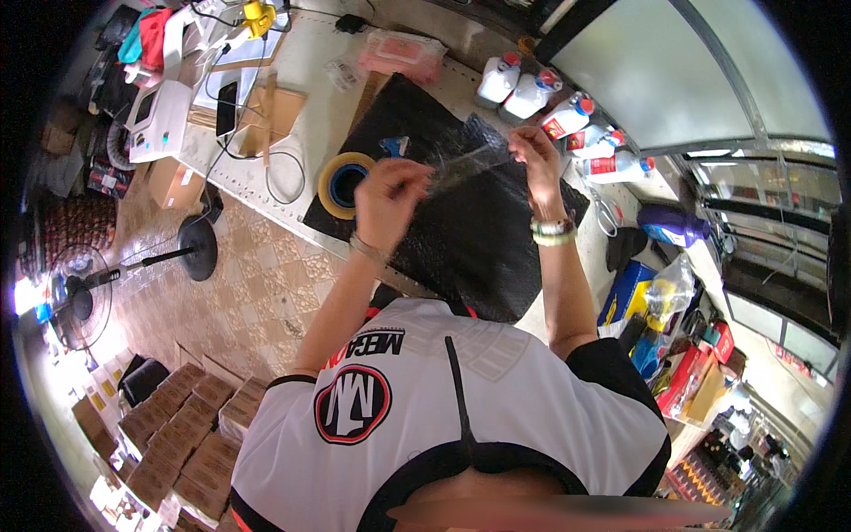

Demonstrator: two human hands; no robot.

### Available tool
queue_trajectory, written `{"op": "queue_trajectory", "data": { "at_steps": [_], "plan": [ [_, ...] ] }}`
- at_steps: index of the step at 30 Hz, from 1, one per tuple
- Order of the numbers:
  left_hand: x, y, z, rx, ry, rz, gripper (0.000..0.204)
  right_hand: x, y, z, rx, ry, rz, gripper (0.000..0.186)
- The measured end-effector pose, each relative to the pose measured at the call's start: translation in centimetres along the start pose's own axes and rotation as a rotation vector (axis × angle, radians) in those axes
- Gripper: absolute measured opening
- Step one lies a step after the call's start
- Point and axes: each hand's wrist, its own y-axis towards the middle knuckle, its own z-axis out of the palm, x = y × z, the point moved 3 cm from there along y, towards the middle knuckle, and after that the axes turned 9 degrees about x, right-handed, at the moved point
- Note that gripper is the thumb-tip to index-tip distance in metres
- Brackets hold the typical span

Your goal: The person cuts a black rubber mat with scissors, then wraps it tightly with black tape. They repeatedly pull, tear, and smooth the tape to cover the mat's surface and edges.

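We have a clear, glossy plastic strip [467, 167] stretched between both hands, above a broad sheet of black plastic [483, 244] on the pale worktop [312, 53]. Our left hand [390, 199] is narrow, its fingers bunched on the strip's left end; our right hand [535, 158] pinches the right end between thumb and fingertips. Whether it is sticky tape or plain film, we cannot tell. To handle it well, we would do best to pull evenly and gently, grip only the extreme ends, and keep it off the black plastic until it is straight, since such a thin strip could fold onto itself if slack. A wide yellowish tape roll with a blue core [330, 200] sits just left of our left hand, so we should mind the wrist there.

As for containers, a row of whitish plastic bottles with mostly red caps [531, 93] stands at the far right; we cannot tell what they hold. A purple plastic container [667, 223] is farther right, its contents hidden too. At the near left, brown cardboard boxes [183, 434] are stacked, and we cannot see inside them
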Motion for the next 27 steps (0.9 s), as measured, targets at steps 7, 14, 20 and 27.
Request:
{"op": "queue_trajectory", "data": {
  "at_steps": [7,14,20,27],
  "plan": [
    [4.2,-0.6,3.5,-0.101,0.020,0.023,0.023,-4.9,4.6,-0.1,-0.125,-0.441,-0.034,0.024],
    [8.2,0.4,5.5,-0.156,0.313,0.139,0.034,-4.8,9.3,1.5,0.017,-0.651,-0.139,0.020],
    [9.2,1.3,5.7,-0.122,0.529,0.117,0.037,-6.8,9.6,2.4,0.022,-0.768,-0.145,0.023],
    [5.4,-0.1,5.7,0.146,1.018,-0.238,0.050,-5.6,8.7,2.4,-0.135,-1.213,-0.165,0.023]
  ]
}}
